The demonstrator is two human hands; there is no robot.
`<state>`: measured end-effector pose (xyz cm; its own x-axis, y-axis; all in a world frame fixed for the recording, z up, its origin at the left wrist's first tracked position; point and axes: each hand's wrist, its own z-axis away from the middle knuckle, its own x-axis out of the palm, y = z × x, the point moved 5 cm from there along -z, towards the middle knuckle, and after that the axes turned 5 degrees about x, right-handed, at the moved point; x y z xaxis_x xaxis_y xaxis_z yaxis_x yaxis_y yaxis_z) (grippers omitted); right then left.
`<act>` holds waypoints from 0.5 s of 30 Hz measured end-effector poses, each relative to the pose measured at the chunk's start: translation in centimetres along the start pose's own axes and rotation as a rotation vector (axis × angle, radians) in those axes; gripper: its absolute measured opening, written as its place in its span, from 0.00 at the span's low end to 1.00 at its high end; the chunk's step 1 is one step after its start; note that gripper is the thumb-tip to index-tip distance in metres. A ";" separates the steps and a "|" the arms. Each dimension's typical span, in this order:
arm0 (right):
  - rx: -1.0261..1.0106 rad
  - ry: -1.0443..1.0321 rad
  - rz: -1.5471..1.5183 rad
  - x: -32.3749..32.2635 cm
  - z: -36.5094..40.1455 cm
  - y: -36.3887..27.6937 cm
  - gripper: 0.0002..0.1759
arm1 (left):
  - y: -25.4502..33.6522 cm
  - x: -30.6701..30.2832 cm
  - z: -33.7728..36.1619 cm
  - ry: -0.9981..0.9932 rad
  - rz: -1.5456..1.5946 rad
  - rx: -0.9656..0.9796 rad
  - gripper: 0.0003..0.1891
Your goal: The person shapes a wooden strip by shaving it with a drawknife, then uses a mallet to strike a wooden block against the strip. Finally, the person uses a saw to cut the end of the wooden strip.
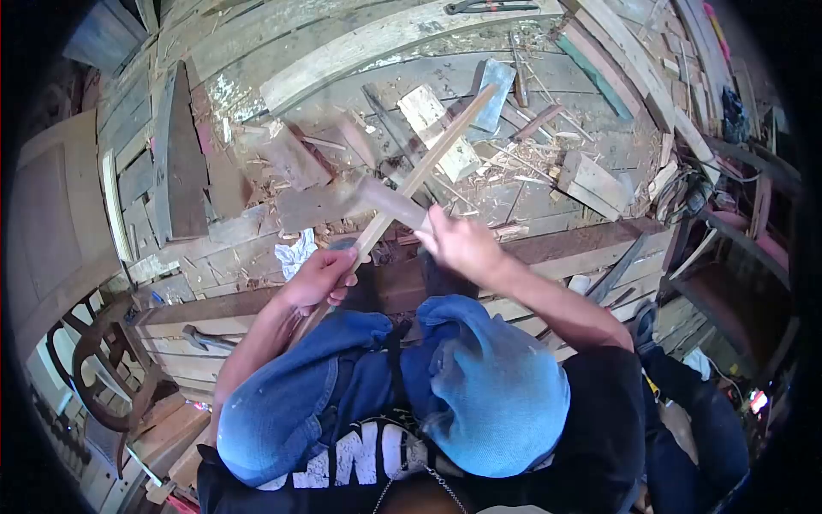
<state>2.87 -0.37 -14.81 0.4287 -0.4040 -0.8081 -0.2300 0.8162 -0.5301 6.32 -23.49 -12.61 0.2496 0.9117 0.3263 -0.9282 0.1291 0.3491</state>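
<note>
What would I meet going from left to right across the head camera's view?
Panelled wooden piece → dark tapering board → left hand → right hand → chunky wooden block → reddish-brown wooden frame at the far right.

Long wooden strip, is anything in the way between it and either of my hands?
Nothing visible separates the left hand from the wooden strip it grips. The right hand has only its own blurred tool in between, crossing over the strip; contact is unclear.
</note>
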 end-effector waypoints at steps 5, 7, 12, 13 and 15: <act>0.441 0.041 -0.114 -0.7 -2.2 5.0 0.19 | 0.8 0.4 -0.3 0.048 -0.004 0.017 0.18; -0.027 -0.044 -0.077 0.5 1.1 -2.6 0.21 | -0.2 0.1 -0.6 0.010 0.032 -0.015 0.18; 0.495 0.057 -0.026 0.1 -1.5 6.0 0.20 | 0.9 0.8 -0.4 -0.001 0.079 0.007 0.19; 0.370 0.059 -0.021 0.9 -0.3 3.5 0.20 | 0.7 0.6 -0.4 0.004 0.081 0.003 0.19; 0.107 0.074 0.005 0.5 0.9 -0.6 0.20 | 0.7 0.3 -0.9 -0.026 0.006 0.015 0.17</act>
<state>4.05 -0.66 -14.69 0.3614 -0.4263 -0.8292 -0.1351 0.8560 -0.4990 5.52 -22.80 -13.06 0.2514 0.9021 0.3509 -0.9255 0.1179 0.3600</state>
